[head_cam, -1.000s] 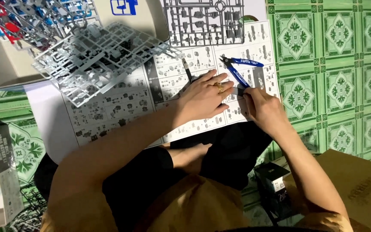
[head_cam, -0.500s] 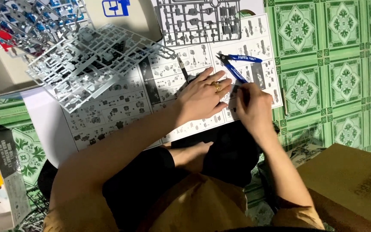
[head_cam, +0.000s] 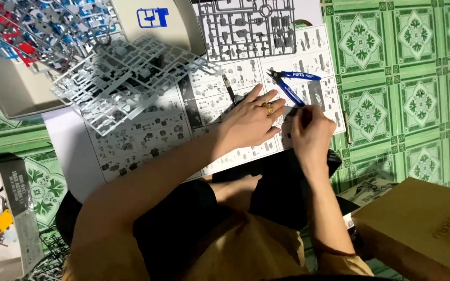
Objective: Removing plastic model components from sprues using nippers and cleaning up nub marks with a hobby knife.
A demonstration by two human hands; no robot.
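Far to the left of your hands, pale grey plastic part frames (head_cam: 126,78) spill from an open cream cardboard box (head_cam: 178,26). Your left hand (head_cam: 251,122) lies flat, fingers spread, holding nothing, pressing the printed black-and-white instruction sheet (head_cam: 147,138). Just beyond its fingertips lie the blue-handled side cutters (head_cam: 292,83) on that sheet. Your right hand (head_cam: 311,132), just beside the left, is curled; whether it pinches anything cannot be told.
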